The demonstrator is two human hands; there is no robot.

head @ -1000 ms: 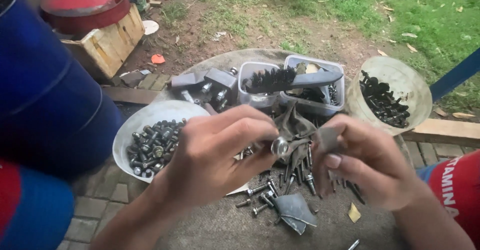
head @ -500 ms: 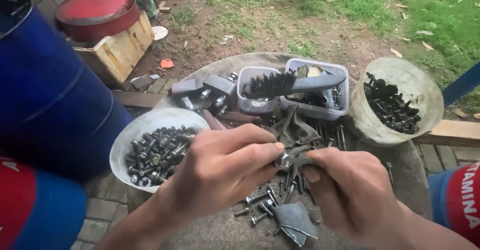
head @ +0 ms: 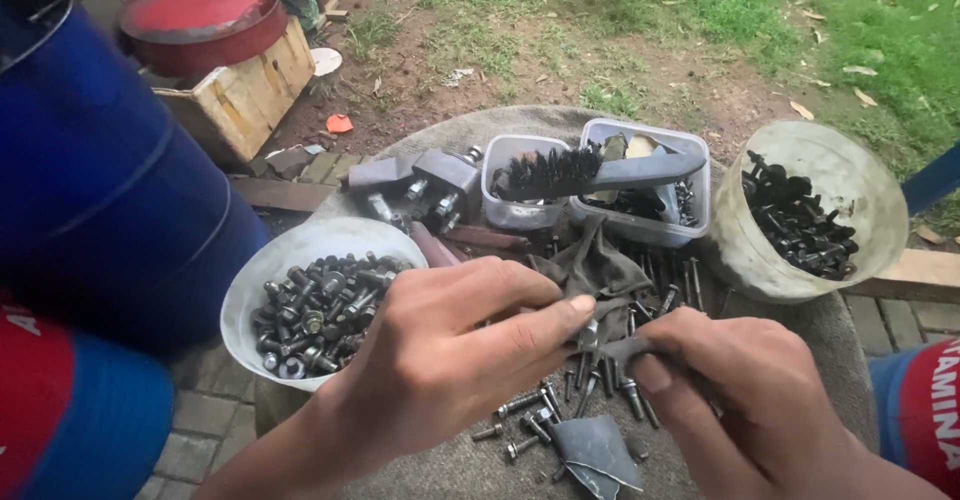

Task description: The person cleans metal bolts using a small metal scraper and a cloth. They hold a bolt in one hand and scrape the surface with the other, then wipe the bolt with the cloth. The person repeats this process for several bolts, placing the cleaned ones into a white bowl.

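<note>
Both hands (head: 600,360) pinching perhaps a bolt (head: 590,338)

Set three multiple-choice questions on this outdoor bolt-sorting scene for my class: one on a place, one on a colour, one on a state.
1. Where does the wire brush lie?
A. across the two clear tubs
B. on the grass
C. in the white bowl

2. What colour is the drum lid on the wooden crate?
A. green
B. red
C. yellow

3. What are the left hand and right hand doing?
A. resting apart
B. pinching one small metal part together
C. lifting the bowl

A: the brush bridges both tubs. B: the lid is red. B: both hands' fingertips meet on the part.
</note>
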